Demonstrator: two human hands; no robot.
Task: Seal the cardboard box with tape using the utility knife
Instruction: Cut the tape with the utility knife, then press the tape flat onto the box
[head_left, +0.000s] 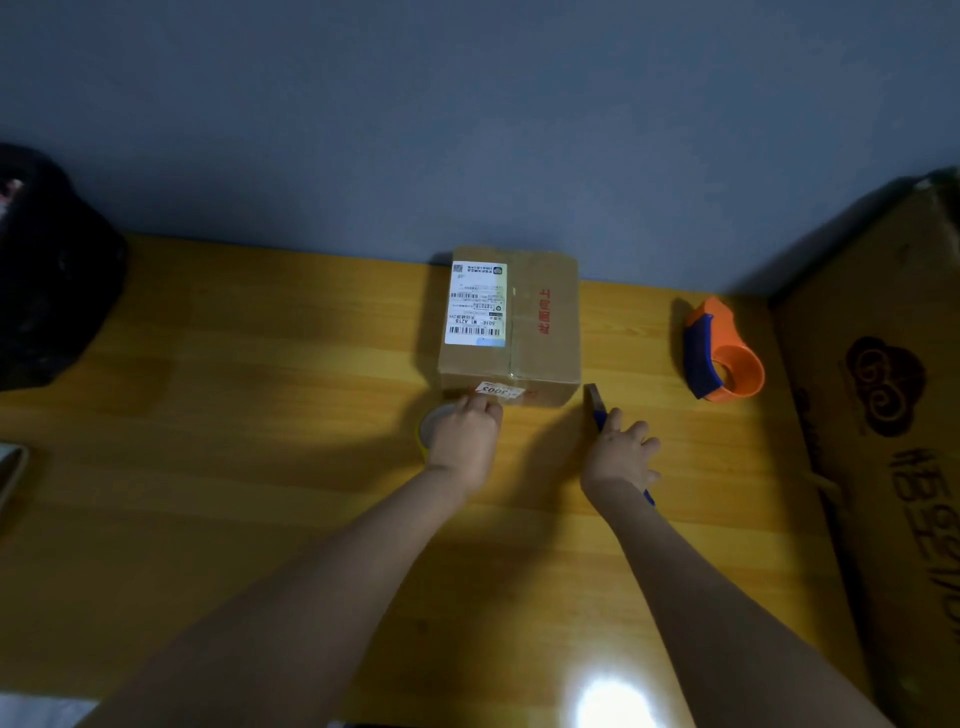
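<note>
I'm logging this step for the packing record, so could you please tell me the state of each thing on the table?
cardboard box: closed, flaps down, label on top.
tape roll: flat on table, under left hand.
left hand: resting on the roll.
utility knife: blade out, lying on table.
right hand: over the knife handle; grip unclear.
orange tape dispenser: untouched, right of box.

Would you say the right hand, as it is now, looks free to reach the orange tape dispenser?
Probably not yet: the right hand is holding the utility knife. The table between it and the tape dispenser looks bare.
</note>
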